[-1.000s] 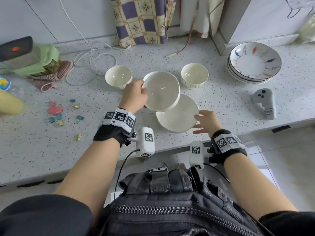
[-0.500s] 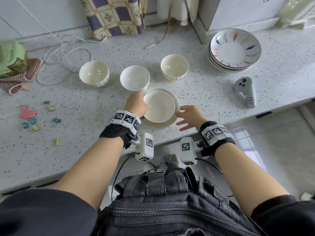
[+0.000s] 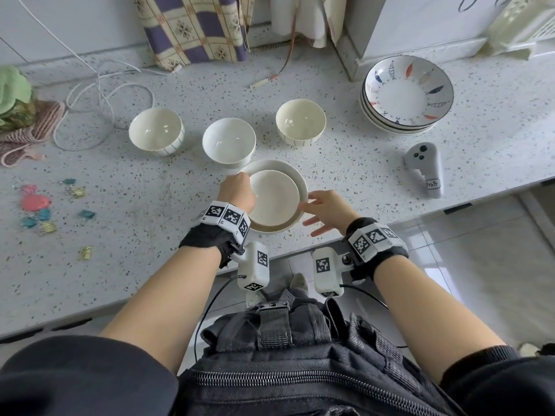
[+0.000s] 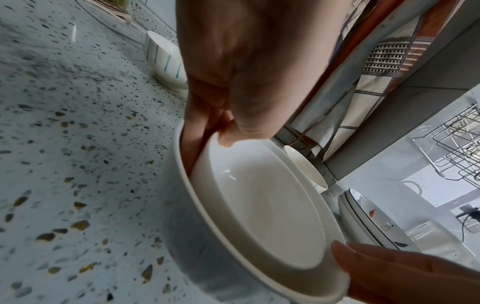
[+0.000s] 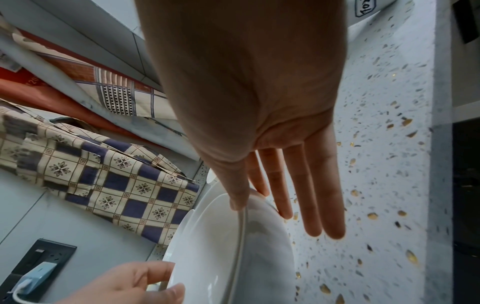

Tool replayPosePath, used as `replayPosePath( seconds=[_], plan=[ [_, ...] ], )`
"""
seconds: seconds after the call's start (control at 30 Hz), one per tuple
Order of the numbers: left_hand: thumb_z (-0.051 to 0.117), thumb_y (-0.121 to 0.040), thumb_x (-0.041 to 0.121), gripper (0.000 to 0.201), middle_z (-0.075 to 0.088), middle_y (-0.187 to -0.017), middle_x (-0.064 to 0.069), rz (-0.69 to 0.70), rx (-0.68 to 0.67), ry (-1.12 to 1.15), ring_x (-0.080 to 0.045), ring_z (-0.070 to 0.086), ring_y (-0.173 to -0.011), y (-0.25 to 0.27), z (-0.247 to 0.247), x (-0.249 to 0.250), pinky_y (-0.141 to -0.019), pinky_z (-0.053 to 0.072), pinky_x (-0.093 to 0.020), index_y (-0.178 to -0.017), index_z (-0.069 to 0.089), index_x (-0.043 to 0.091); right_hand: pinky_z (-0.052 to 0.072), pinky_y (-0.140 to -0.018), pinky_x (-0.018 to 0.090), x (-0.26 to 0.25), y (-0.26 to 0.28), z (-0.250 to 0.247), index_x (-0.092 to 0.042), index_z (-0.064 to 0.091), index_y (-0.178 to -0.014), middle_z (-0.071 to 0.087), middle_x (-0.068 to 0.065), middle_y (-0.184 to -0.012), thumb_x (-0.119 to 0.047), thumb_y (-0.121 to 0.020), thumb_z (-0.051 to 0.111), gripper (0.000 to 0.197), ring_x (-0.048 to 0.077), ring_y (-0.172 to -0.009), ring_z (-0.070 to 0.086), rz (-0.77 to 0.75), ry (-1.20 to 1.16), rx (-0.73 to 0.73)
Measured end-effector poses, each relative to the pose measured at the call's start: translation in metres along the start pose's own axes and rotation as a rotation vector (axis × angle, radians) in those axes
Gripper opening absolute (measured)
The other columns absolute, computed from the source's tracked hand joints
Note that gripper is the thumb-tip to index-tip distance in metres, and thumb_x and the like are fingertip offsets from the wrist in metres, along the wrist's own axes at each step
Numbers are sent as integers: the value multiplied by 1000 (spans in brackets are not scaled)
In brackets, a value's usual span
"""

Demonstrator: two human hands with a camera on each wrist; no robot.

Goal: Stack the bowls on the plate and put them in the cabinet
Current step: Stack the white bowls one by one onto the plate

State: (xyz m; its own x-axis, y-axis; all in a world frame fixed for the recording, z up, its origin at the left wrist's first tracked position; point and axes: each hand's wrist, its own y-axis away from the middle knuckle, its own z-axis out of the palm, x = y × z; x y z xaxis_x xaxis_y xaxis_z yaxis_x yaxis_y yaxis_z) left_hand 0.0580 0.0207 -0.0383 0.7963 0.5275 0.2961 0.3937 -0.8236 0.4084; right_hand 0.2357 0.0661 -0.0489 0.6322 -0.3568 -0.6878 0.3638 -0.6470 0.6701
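A shallow white bowl [image 3: 274, 199] sits inside the white plate [image 3: 295, 178] near the counter's front edge. My left hand [image 3: 237, 190] grips that bowl's left rim. In the left wrist view the thumb lies inside the bowl [image 4: 265, 205] and the fingers [image 4: 197, 144] reach down between bowl and plate [image 4: 207, 236]. My right hand [image 3: 324, 208] touches the plate's right rim with its fingers straight and spread, and its thumb [image 5: 239, 197] rests on the edge. Three deeper bowls stand behind: left [image 3: 156, 130], middle [image 3: 228, 139] and right [image 3: 300, 121].
A stack of fish-pattern plates [image 3: 408, 94] sits at the back right, with a grey controller [image 3: 425, 166] in front of it. Coloured clips [image 3: 45, 205] lie at the left, and a white cable [image 3: 102, 97] and cloths [image 3: 195, 25] at the back. The counter edge runs just below my wrists.
One second ago my left hand held the shallow bowl tilted above the plate. It has since lowered the bowl into the plate, and my right hand stayed at the plate's rim.
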Motion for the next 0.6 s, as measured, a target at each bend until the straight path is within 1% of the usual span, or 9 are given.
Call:
replayPosePath(
  seconds=[0.1,0.17,0.27,0.33,0.37,0.43,0.5,0.57,0.6],
  plan=[
    [52,-90,1,32,60,-121,-28,-10,10,-25,-41,57,-113,-1,1,1,-92,47,-44,-120,52,-6,59,-54,32,-1,-1,-2,-4,52,-129,63,15,-117,-20,-90,59,43,25,-86,66,-12,26,-16],
    [51,-90,0,32,60,-122,-28,-12,17,-44,-41,56,-114,-2,3,1,-93,46,-44,-121,52,-6,59,-55,33,-2,-2,-3,-3,52,-130,63,16,-119,-20,-90,59,43,24,-86,66,-16,38,-28],
    [50,-90,-1,32,59,-122,-27,-13,32,-64,-40,56,-115,-2,3,2,-93,46,-44,-122,51,-5,60,-62,38,-4,-5,-4,-3,52,-130,63,14,-116,-18,-89,60,44,24,-86,65,-10,57,-37],
    [48,-89,0,31,60,-121,-26,1,54,-74,-40,57,-113,-2,2,2,-91,47,-44,-119,53,-4,60,-63,39,-6,-9,-7,-5,52,-130,63,12,-112,-16,-86,63,46,24,-84,64,-2,66,-36],
    [48,-89,1,29,61,-118,-25,8,81,-75,-40,57,-111,-3,1,1,-89,47,-44,-116,55,-3,60,-64,40,-7,-10,-8,-5,52,-131,64,13,-111,-15,-85,64,48,23,-84,65,3,68,-37],
    [46,-90,7,24,65,-110,-24,-1,178,-52,-40,60,-103,-4,-4,1,-78,49,-41,-109,59,-1,60,-65,40,-10,-14,-11,-6,51,-132,65,15,-113,-14,-84,64,50,23,-82,66,10,73,-46],
    [44,-92,12,24,68,-101,-22,-38,286,12,-39,63,-94,-5,-12,0,-68,45,-37,-103,63,1,61,-64,40,-14,-17,-13,-6,51,-132,65,14,-113,-13,-85,62,49,21,-78,66,8,68,-56],
    [43,-93,15,26,69,-99,-22,-94,369,90,-40,63,-92,-7,-19,-1,-66,41,-35,-103,64,3,60,-59,37,-18,-20,-14,-6,50,-133,64,13,-111,-11,-86,59,48,21,-75,65,3,53,-64],
    [43,-93,16,27,69,-99,-21,-125,395,124,-40,63,-93,-8,-22,-2,-67,43,-36,-104,64,3,60,-57,36,-21,-22,-15,-5,50,-133,63,14,-111,-10,-87,58,48,24,-76,65,3,46,-67]
  ],
)
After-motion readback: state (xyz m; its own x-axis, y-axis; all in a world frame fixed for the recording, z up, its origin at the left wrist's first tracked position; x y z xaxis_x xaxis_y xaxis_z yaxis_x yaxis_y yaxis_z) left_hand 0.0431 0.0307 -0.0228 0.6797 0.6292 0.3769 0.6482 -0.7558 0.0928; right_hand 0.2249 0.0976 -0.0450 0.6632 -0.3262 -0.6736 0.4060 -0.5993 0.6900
